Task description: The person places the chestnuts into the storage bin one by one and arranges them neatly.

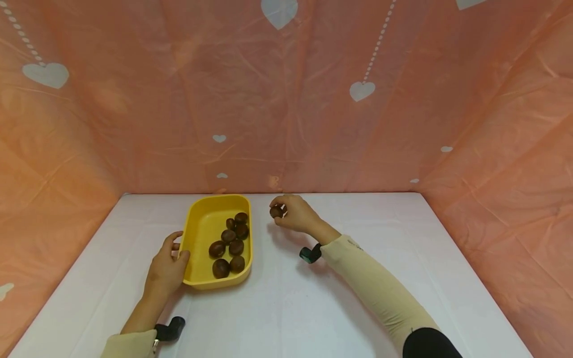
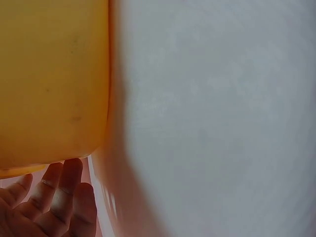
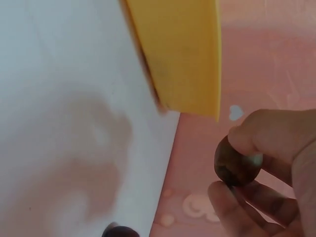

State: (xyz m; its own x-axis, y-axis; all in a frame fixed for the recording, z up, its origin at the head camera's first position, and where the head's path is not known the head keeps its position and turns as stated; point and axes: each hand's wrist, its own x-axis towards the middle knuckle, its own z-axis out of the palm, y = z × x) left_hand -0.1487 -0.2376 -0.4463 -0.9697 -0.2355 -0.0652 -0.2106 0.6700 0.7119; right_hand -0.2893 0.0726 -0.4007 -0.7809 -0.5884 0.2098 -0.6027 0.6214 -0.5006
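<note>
A yellow tray (image 1: 193,223) holds several brown chestnuts (image 1: 228,235), mostly along its right side. My left hand (image 1: 166,271) holds the tray's left edge, thumb at the rim. In the left wrist view, its fingertips meet the lower edge of the tray's outer wall (image 2: 54,89). To the right of the tray, my right hand (image 1: 297,214) pinches a chestnut (image 3: 238,163) between thumb and fingers, above the table. Another dark, round thing (image 3: 120,232), probably a chestnut, shows partly at the bottom of the right wrist view.
A white cloth covers the table (image 1: 277,318). Behind it and along both sides hangs a pink sheet (image 1: 286,99) with pale hearts. A dark wrist camera (image 1: 311,253) juts from the right sleeve, and another wrist camera (image 1: 171,329) from the left.
</note>
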